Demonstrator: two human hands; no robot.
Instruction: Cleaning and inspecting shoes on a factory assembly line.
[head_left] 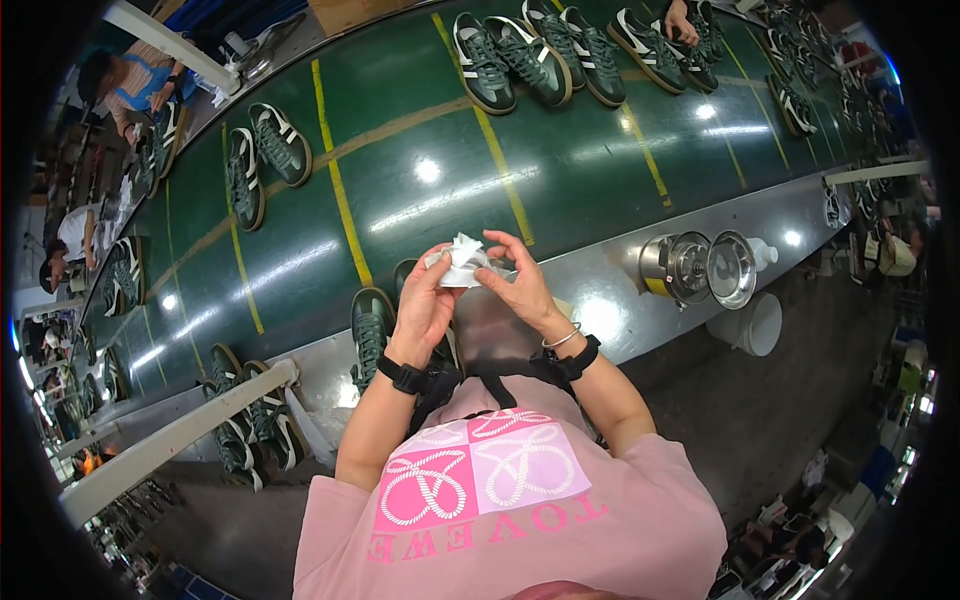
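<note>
Crumpled white tissue paper [462, 262] is between my two hands, in front of me over the near edge of the green conveyor belt. My left hand [425, 300] pinches its left side between thumb and fingers. On the other side, my right hand [520, 285] has its thumb against the paper, its index finger raised and curved. Just left of my left wrist, a dark green sneaker [371, 325] rests on the metal ledge. Another dark shoe shows in part behind my left hand, mostly hidden.
The green belt [400, 200] with yellow lines carries several sneaker pairs [268, 150]. Right of me stand a metal pot [675, 268] with its round lid [731, 270] and a white bucket [755, 325]. A white rail [180, 440] crosses at left. A co-worker's hand [682, 22] touches shoes across the belt.
</note>
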